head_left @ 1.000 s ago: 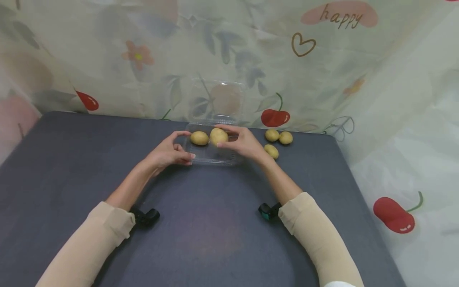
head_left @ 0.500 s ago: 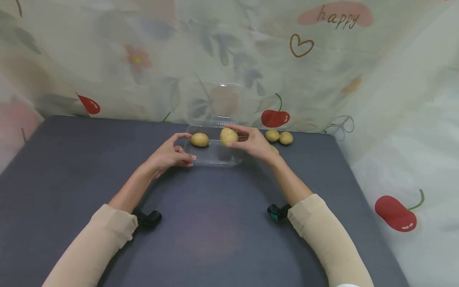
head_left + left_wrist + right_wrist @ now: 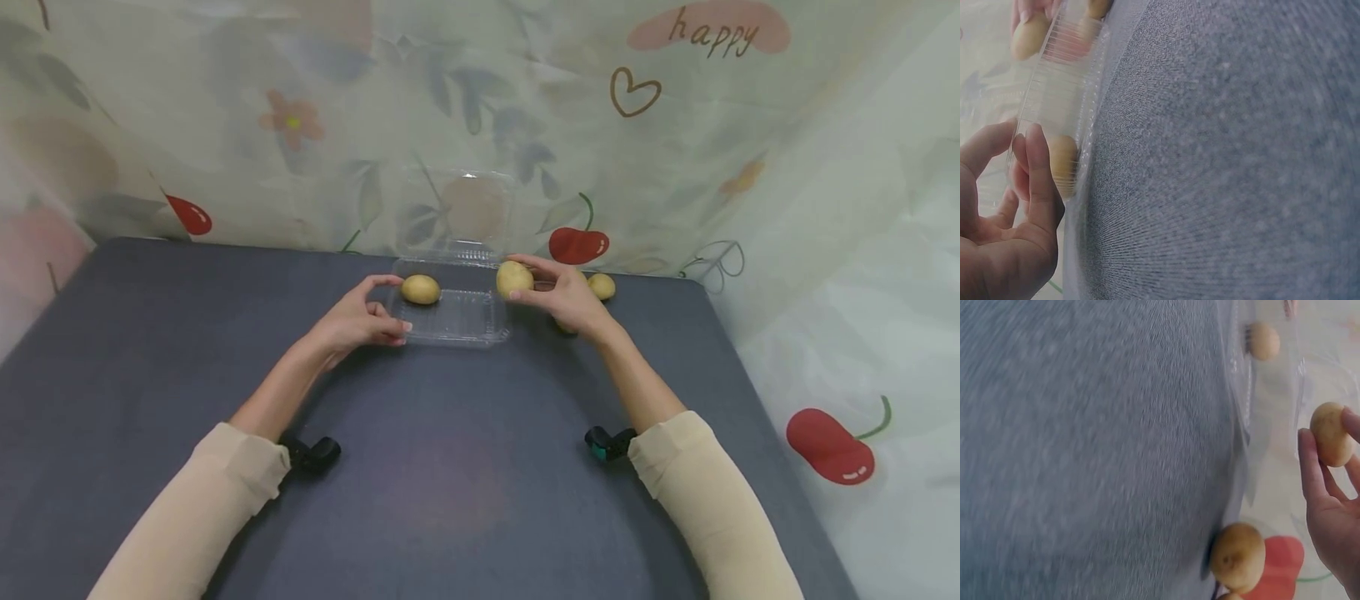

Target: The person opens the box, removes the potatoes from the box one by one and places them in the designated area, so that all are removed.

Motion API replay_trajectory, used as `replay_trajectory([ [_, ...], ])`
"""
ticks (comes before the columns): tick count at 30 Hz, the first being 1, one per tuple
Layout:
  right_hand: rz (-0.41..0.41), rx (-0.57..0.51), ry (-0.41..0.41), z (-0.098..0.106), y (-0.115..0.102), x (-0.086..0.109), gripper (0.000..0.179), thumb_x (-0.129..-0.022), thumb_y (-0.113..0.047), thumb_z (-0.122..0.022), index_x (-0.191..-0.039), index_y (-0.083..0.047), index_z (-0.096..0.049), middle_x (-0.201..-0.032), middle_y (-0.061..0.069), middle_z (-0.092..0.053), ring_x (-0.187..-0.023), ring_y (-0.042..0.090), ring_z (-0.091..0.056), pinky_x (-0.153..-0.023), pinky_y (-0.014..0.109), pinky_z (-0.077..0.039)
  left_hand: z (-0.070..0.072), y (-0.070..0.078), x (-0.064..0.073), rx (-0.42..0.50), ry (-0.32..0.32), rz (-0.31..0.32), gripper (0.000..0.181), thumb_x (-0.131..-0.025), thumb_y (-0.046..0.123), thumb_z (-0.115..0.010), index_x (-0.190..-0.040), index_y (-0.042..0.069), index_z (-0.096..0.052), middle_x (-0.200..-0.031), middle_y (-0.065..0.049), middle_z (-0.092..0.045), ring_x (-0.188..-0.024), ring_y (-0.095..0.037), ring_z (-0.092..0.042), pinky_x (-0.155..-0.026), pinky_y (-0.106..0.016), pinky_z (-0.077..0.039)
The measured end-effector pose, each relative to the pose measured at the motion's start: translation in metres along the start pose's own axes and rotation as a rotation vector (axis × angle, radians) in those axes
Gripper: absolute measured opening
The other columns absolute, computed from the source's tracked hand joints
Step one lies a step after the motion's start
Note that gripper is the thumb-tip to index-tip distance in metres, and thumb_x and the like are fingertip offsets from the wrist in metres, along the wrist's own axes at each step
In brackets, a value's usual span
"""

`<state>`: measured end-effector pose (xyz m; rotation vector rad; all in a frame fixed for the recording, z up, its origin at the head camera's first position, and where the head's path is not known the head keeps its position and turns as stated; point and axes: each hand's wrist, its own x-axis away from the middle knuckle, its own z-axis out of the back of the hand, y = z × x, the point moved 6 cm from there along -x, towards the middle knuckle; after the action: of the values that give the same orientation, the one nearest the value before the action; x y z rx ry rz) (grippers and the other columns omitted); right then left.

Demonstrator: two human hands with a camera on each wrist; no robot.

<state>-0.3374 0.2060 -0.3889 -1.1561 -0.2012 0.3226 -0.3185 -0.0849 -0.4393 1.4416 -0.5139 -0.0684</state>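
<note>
A clear plastic clamshell container [image 3: 467,315] stands at the back of the table, its lid [image 3: 474,212] raised against the backdrop. One potato [image 3: 421,289] lies in its left part. My left hand [image 3: 357,318] holds the container's left end; the left wrist view shows the fingertips [image 3: 1036,140] pinching its wall. At the container's right edge, my right hand [image 3: 570,298] grips another potato [image 3: 514,280] between thumb and fingers. That potato [image 3: 1331,435] hangs raised off the table in the right wrist view.
Several potatoes rest on the dark table [image 3: 450,467] right of the container, one potato [image 3: 602,287] plainly visible and others partly hidden behind my right hand. A patterned curtain [image 3: 322,50] rises along the table's back edge.
My right hand has carried its potato rightward, from above the container's middle to its right edge, now covering some of the loose potatoes. My left hand stays at the container's left end.
</note>
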Motion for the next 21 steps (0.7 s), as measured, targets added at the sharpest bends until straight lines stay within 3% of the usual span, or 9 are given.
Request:
replay_trajectory([
  [6,-0.033,0.021,0.062,0.017,0.007,0.007,0.060,-0.089,-0.019,-0.077,-0.144,-0.013,-0.053,-0.135,0.007,-0.059,-0.117,0.025,-0.062,-0.091,0.031,-0.054,0.000,0.000,0.000,-0.001,-0.001,0.004,0.082,-0.088,-0.002,-0.073,-0.153,0.015,-0.027,-0.080,-0.012,-0.057,-0.074,-0.023,-0.069,-0.084,-0.043,-0.060],
  [12,-0.096,0.045,0.099,0.030,0.014,0.014,0.058,-0.089,-0.021,-0.078,-0.143,-0.019,-0.056,-0.135,0.008,-0.058,-0.120,0.028,-0.059,-0.096,0.041,-0.052,0.000,0.000,0.000,0.003,-0.002,0.011,0.082,-0.087,-0.001,-0.074,-0.153,0.015,-0.027,-0.080,-0.012,-0.056,-0.073,-0.022,-0.069,-0.084,-0.043,-0.060],
  [17,-0.121,0.050,0.092,0.034,0.001,0.023,0.058,-0.091,-0.015,-0.074,-0.145,-0.013,-0.052,-0.138,0.013,-0.055,-0.121,0.034,-0.057,-0.097,0.048,-0.050,0.001,0.000,-0.001,0.003,-0.010,0.013,0.082,-0.087,-0.001,-0.075,-0.153,0.016,-0.027,-0.080,-0.012,-0.056,-0.073,-0.022,-0.069,-0.085,-0.044,-0.059],
  [21,-0.131,0.052,0.098,0.038,-0.003,0.029,0.058,-0.092,-0.015,-0.073,-0.146,-0.014,-0.051,-0.139,0.012,-0.056,-0.122,0.032,-0.056,-0.095,0.047,-0.051,0.001,0.000,-0.001,0.005,-0.012,0.011,0.082,-0.087,-0.001,-0.075,-0.152,0.016,-0.027,-0.080,-0.012,-0.057,-0.073,-0.022,-0.069,-0.085,-0.044,-0.059],
])
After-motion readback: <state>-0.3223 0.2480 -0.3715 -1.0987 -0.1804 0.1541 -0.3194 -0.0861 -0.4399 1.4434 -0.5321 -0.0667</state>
